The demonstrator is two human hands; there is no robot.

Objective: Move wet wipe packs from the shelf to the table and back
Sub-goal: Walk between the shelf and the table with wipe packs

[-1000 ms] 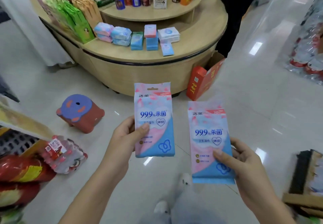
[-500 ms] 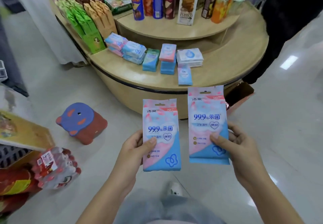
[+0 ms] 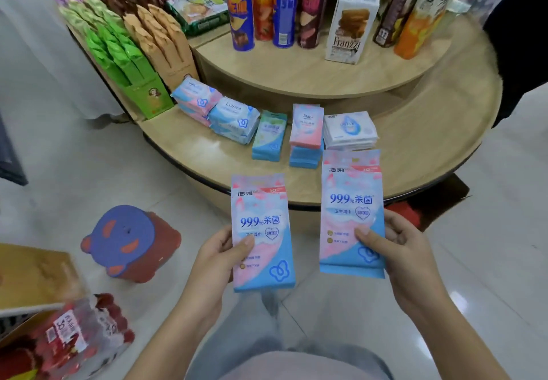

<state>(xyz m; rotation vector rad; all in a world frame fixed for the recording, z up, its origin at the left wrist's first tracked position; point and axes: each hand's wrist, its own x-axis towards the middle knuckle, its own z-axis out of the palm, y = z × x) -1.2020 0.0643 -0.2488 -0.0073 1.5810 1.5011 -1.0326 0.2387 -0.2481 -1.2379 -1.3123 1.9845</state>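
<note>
Head camera looks down on two hands, each holding one wet wipe pack upright above the floor, in front of the round wooden table [image 3: 430, 148]. The left hand [image 3: 216, 256] grips the left pack [image 3: 261, 231] at its left edge, with the thumb flat on the front and the fingers curled behind. The right hand [image 3: 400, 249] grips the right pack [image 3: 351, 210] at its right edge in the same way. The right pack is higher and its top overlaps the table rim. The two packs do not touch. Other packs [image 3: 307, 124] lie on the table's lower level.

Glossy pale tile floor [image 3: 89, 172], round two-tier wooden display stand [image 3: 415, 157], blue-topped stool [image 3: 127, 240]
</note>
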